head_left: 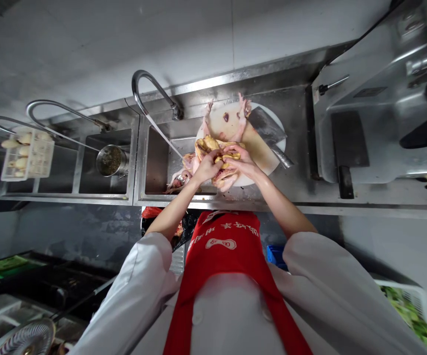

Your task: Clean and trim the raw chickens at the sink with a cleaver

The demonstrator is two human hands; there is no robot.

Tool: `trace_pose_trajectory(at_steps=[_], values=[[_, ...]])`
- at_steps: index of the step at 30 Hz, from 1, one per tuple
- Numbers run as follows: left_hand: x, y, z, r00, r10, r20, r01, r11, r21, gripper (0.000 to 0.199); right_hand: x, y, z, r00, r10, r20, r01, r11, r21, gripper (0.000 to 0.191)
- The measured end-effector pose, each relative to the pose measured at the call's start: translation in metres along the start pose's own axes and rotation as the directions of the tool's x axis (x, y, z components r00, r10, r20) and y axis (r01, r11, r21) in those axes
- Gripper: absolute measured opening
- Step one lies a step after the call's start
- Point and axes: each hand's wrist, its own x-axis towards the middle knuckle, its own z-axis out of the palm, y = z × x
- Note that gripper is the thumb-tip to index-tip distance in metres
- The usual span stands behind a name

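A plucked whole chicken point(225, 180) lies with its feet pointing away from me on a round white cutting board point(261, 172). Its body is opened and yellow fat shows. My left hand point(206, 167) has its fingers curled into the yellow fat at the opening. From the other side my right hand point(243, 161) grips the chicken's flesh, thumb and fingers around the fat. The fingertips of both hands are partly hidden in the bird. A cleaver point(267, 127) rests on the board's far right, its handle over the edge. A small dark red piece point(226, 117) sits between the chicken's legs.
More raw poultry point(180, 180) lies in the sink point(157, 162) at the left, under a curved faucet point(135, 86). Further left are a metal pot point(110, 160) and a white basket point(43, 162) of pale produce. A second cleaver point(349, 140) is at the right.
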Motion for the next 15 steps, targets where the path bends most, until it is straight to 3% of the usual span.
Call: trace_pose_trajectory(at_steps=[3, 5, 10, 15], values=[[-0.001, -0.002, 0.005, 0.999, -0.025, -0.028, 0.024, 1.000, -0.013, 0.035, -0.003, -0.004, -0.010, 0.991, 0.005, 0.137, 0.009, 0.994, -0.108, 0.041], [-0.001, -0.005, 0.010, 0.996, -0.055, -0.065, 0.053, 0.998, -0.046, 0.035, -0.004, -0.001, -0.013, 0.989, -0.004, 0.150, 0.029, 0.985, -0.169, 0.039], [0.000, -0.011, 0.023, 0.989, -0.096, -0.113, 0.078, 0.985, -0.153, 0.041, 0.004, 0.014, -0.005, 0.996, -0.022, -0.087, 0.000, 0.968, -0.252, 0.033], [-0.002, -0.015, 0.028, 0.965, -0.101, -0.243, 0.051, 0.978, -0.204, 0.043, 0.013, 0.023, 0.013, 0.967, 0.055, -0.248, -0.091, 0.987, -0.134, 0.033]])
